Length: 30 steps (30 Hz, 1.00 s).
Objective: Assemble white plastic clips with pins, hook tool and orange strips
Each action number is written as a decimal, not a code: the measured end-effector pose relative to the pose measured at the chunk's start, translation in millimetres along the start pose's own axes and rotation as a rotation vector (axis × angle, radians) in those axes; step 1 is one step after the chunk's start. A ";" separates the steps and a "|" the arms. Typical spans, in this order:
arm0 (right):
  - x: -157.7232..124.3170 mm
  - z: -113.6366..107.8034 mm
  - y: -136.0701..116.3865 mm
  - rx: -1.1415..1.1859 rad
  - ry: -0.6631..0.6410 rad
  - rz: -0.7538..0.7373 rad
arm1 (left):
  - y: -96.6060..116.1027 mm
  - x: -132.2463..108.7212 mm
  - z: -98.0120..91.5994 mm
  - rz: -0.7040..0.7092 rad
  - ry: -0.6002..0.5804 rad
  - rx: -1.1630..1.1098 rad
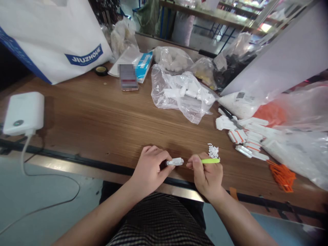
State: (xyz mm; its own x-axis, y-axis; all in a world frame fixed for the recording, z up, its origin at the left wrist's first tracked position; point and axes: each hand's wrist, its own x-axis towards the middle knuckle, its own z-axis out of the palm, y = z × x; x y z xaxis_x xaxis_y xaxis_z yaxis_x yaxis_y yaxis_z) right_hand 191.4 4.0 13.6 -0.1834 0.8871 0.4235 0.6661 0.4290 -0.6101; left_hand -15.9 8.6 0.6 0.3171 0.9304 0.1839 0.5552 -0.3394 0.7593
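Observation:
Near the table's front edge my left hand point(151, 167) is closed on a small white plastic part point(175, 161) with a row of small dark holes along its side. My right hand point(208, 174) grips a thin tool with a bright yellow-green handle point(211, 160), held between thumb and fingers. The tool's tip points left toward the white part; whether it touches cannot be told. Just beyond my right hand lies a small pile of tiny white pieces point(213, 150).
Several white plastic parts point(238, 136) and a bundle of orange strips point(282, 175) lie on the right. A clear bag of white parts point(184, 94) sits behind. A white power bank point(24, 112) and a large white bag point(53, 37) stand left, with black tape point(101, 70) nearby.

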 end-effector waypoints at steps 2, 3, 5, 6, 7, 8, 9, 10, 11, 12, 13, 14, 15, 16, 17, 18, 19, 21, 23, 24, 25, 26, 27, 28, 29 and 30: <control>0.1 0.3 0.3 -0.005 -0.007 -0.005 | 0.1 -0.1 -0.1 -0.002 0.001 -0.002; 0.0 0.5 0.6 -0.011 -0.016 -0.007 | 0.0 -0.3 0.0 -0.003 0.001 -0.001; -0.3 1.2 1.2 -0.037 -0.032 -0.011 | -0.7 -1.1 0.2 -0.002 -0.002 0.004; -0.3 1.6 1.4 -0.054 -0.042 -0.012 | -1.1 -1.5 0.4 -0.001 -0.002 0.005; -0.3 1.9 1.6 -0.070 -0.052 -0.015 | -1.5 -1.8 0.5 0.001 -0.001 0.005; -0.1 2.2 1.6 -0.081 -0.064 -0.017 | -1.8 -2.1 0.6 0.003 -0.002 0.005; 0.2 2.3 1.5 -0.085 -0.077 -0.017 | -2.0 -2.2 0.6 0.005 -0.002 0.003; 0.6 2.3 1.4 -0.079 -0.090 -0.012 | -2.0 -2.1 0.5 0.007 -0.004 0.001; 1.0 2.0 1.2 -0.061 -0.103 0.001 | -1.8 -1.9 0.4 0.007 -0.008 -0.001; 1.4 1.4 1.0 -0.032 -0.109 0.017 | -1.5 -1.6 0.2 0.006 -0.010 -0.003; 1.8 0.7 0.8 0.000 -0.104 0.035 | -1.1 -1.3 0.1 0.002 -0.010 -0.003; 2.2 -0.2 0.7 0.028 -0.086 0.053 | -0.7 -0.9 -0.1 0.000 -0.010 -0.003; 2.5 -1.2 0.7 0.046 -0.057 0.064 | -0.3 -0.6 -0.1 -0.003 -0.008 -0.003; 2.7 -2.1 0.8 0.051 -0.025 0.070 | -0.1 -0.5 -0.1 -0.005 -0.008 -0.004; 2.9 -2.8 1.1 0.044 0.005 0.075 | 0.0 -0.4 0.0 -0.008 -0.006 -0.005; 3.1 -3.4 1.5 0.030 0.026 0.078 | -0.1 -0.6 0.1 -0.010 -0.006 -0.005; 3.2 -3.7 1.9 0.017 0.036 0.081 | -0.3 -0.8 0.3 -0.013 -0.007 -0.005; 3.2 -3.5 2.6 -0.001 0.033 0.083 | -1.2 -1.3 0.5 -0.012 -0.007 -0.002; 3.0 -2.9 2.9 -0.012 0.032 0.083 | -1.8 -1.6 0.5 -0.006 -0.007 0.000; 3.0 -2.5 2.8 -0.015 0.032 0.081 | -1.9 -1.6 0.5 -0.003 -0.007 0.000; 3.0 -2.1 2.7 -0.014 0.034 0.080 | -1.7 -1.6 0.4 -0.002 -0.005 0.001; 3.1 -1.8 2.5 -0.012 0.036 0.077 | -1.5 -1.5 0.2 -0.001 -0.005 0.003; 3.2 -1.4 2.4 -0.010 0.038 0.075 | -1.1 -1.4 0.1 -0.003 -0.005 0.004; 3.2 -1.2 2.4 -0.007 0.037 0.074 | -0.7 -1.3 0.1 -0.004 -0.005 0.004; 3.2 -0.9 2.5 -0.006 0.035 0.073 | -0.3 -1.2 0.1 -0.006 -0.003 0.003; 3.0 -0.6 2.8 -0.006 0.032 0.073 | -0.1 -1.2 0.1 -0.009 -0.001 0.003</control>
State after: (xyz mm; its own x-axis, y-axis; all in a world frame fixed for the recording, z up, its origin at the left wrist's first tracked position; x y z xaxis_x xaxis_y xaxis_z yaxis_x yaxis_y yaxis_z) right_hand 193.1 7.7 13.6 -0.1111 0.9102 0.3989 0.6814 0.3620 -0.6361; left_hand -16.3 7.5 0.2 0.3134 0.9330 0.1766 0.5603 -0.3318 0.7589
